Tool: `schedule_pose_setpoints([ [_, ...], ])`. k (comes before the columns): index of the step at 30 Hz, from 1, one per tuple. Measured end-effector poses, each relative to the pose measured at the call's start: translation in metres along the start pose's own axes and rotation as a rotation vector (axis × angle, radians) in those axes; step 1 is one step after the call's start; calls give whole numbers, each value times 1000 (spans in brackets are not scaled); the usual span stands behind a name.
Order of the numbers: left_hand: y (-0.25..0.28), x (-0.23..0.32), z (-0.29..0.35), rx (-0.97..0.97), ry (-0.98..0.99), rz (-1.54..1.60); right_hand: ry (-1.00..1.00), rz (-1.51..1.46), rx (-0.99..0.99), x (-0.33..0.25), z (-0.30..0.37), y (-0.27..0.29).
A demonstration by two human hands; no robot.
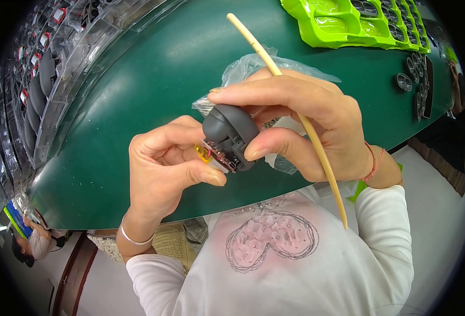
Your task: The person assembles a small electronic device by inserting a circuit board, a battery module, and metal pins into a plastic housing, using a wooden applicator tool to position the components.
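Over the green table (137,79), a dark grey rounded plastic housing (228,126) is gripped between the thumb and fingers of my right hand (316,113). The same hand has a long thin wooden stick (321,152) lodged in it, slanting from upper left to lower right. My left hand (161,163) pinches a small circuit board (217,152) with yellow tape and red parts, set against the housing's lower left side. Whether the board is fixed to the housing, I cannot tell. Behind the right hand lies a clear plastic bag (240,68) with small metal pieces, partly hidden.
Clear plastic trays (66,100) holding dark curved parts line the left side. A bright green tray (330,29) with black rounded parts stands at the far right. Several loose black parts (404,81) lie beside it. Another person (37,242) is at the lower left.
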State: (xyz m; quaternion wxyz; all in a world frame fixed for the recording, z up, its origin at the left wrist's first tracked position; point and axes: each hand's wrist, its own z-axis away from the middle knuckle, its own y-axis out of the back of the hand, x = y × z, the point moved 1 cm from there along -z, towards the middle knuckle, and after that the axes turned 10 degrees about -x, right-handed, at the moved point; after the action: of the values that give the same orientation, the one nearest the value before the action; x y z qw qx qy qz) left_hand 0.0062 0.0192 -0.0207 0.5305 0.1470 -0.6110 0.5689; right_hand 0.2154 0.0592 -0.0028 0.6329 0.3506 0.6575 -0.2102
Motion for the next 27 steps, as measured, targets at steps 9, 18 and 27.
schedule_pose_setpoints([
  [9, -16, 7, -10, 99, -79, -206, -24, -173, -84, 1, 1, -2],
  [18, -13, 7, -5, -11, -298, -802, -79, -205, 0, 3, 6, -10],
  [27, -15, 14, -4, 51, -205, -726, 87, 229, 17, 3, 6, -7],
])
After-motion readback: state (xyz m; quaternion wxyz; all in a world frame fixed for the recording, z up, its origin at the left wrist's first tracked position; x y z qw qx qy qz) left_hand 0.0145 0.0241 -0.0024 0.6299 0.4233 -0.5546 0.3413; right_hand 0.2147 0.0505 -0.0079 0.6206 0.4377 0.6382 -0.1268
